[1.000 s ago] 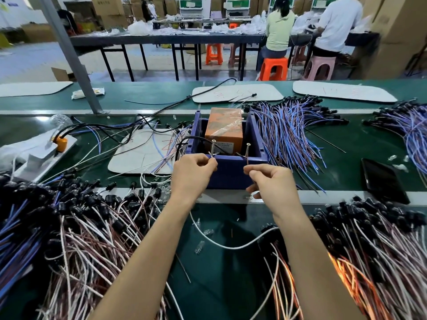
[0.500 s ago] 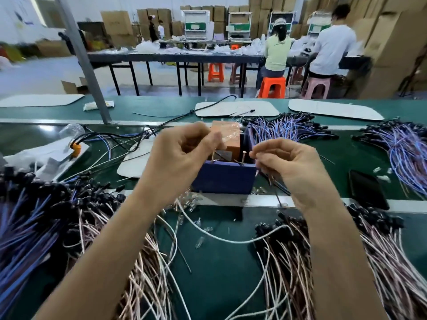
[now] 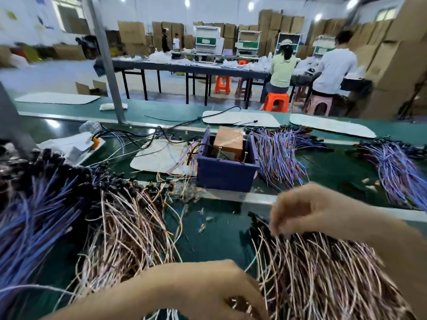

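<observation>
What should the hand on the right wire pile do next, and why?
Probably pinch one wire by its black end and lift it clear. The right hand has its fingertips down at the black-capped ends of the pinkish wire pile, but blur hides whether it grips one yet.

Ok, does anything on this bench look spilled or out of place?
Yes, small loose bits lie scattered on the green mat between the left wire pile and the right wire pile, near the blue box. They look spilled, not sorted; too blurred to tell what they are.
</observation>
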Available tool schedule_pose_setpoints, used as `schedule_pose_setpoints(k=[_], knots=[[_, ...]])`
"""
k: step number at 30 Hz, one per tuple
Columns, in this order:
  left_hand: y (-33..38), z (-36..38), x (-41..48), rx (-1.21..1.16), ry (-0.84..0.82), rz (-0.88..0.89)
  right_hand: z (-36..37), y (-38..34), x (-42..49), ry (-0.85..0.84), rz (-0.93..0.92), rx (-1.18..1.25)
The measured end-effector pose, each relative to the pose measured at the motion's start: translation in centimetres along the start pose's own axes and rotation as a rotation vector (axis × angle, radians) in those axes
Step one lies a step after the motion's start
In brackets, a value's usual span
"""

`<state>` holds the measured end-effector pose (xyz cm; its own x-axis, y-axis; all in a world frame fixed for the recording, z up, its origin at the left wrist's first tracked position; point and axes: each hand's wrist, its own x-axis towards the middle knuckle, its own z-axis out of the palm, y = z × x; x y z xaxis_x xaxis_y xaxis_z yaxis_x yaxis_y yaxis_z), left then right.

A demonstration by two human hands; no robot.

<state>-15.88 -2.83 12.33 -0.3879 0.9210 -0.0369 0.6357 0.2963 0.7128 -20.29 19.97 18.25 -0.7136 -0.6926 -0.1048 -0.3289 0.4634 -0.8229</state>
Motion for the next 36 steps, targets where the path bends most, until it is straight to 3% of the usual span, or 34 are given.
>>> schedule_pose_setpoints(k=[3, 7, 13, 17, 26, 30, 36], knots=[[-2.2, 0.0, 0.7, 0.063, 0.098, -0.229, 2.0, 1.6, -1.3, -0.182, 0.148, -0.028], [-5.5, -0.1, 2.1, 0.190, 0.316, -0.528, 3.4, 2.5, -1.7, -0.303, 0.206, -0.046], [-10.8, -1.6, 0.2, 0.635, 0.417, -0.889, 3.9, 3.4, -0.6, -0.310, 0.211, -0.005], [-13.9, -3.1, -1.3, 0.724, 0.370, -1.171, 5.0, 3.3, 1.9, -0.286, 0.207, -0.042], [-15.5, -7.4, -1.8, 0.847, 0.661, -1.088, 8.0, 3.8, 6.0, -0.259, 0.244, 0.064], [-16.5, -8.8, -1.8, 0.735, 0.555, -1.147, 8.8, 3.8, 6.6, -0.216, 0.245, 0.127], [-17.2, -9.5, -2.1, 0.525, 0.758, -1.036, 9.2, 4.5, 6.8, -0.058, 0.232, 0.327]])
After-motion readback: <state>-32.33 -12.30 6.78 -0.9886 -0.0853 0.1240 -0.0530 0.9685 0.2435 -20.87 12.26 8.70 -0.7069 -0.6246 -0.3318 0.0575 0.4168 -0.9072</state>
